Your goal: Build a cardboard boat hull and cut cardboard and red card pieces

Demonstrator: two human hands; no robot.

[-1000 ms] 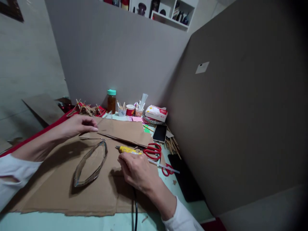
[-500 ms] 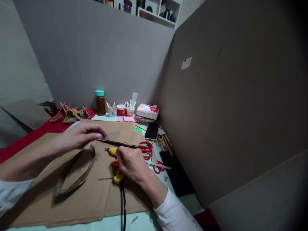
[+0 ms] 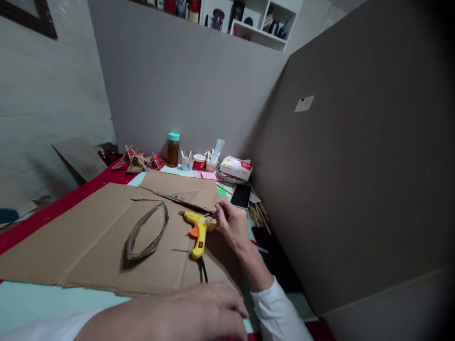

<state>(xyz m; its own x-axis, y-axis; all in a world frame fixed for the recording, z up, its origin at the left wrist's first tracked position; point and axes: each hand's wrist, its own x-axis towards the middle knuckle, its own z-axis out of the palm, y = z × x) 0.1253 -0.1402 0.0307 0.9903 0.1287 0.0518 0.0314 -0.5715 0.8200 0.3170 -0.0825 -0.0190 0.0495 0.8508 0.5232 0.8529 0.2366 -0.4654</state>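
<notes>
My left hand (image 3: 199,310) is low at the front edge, blurred, its fingers loosely stretched to the right with nothing visible in them. My right hand (image 3: 232,222) is closed in a pinch at the right end of a cardboard piece (image 3: 204,188); what its fingers hold is hidden. Just left of it a yellow glue gun (image 3: 200,234) with an orange trigger lies on its side, nozzle to the left. Further left, a leaf-shaped cardboard frame (image 3: 130,248) with a low upright wall rests on the large cardboard sheet (image 3: 95,237).
A clear triangle ruler (image 3: 186,195) lies on the cardboard. Behind stand a jar (image 3: 173,152), small cups (image 3: 199,163) and a tissue pack (image 3: 235,168). A phone (image 3: 241,195), wooden sticks (image 3: 259,212) and a black flat panel (image 3: 277,260) line the right side.
My left hand has left the cardboard frame and come down to the front. My right hand has let go of the glue gun and shifted to its right. The view has turned left.
</notes>
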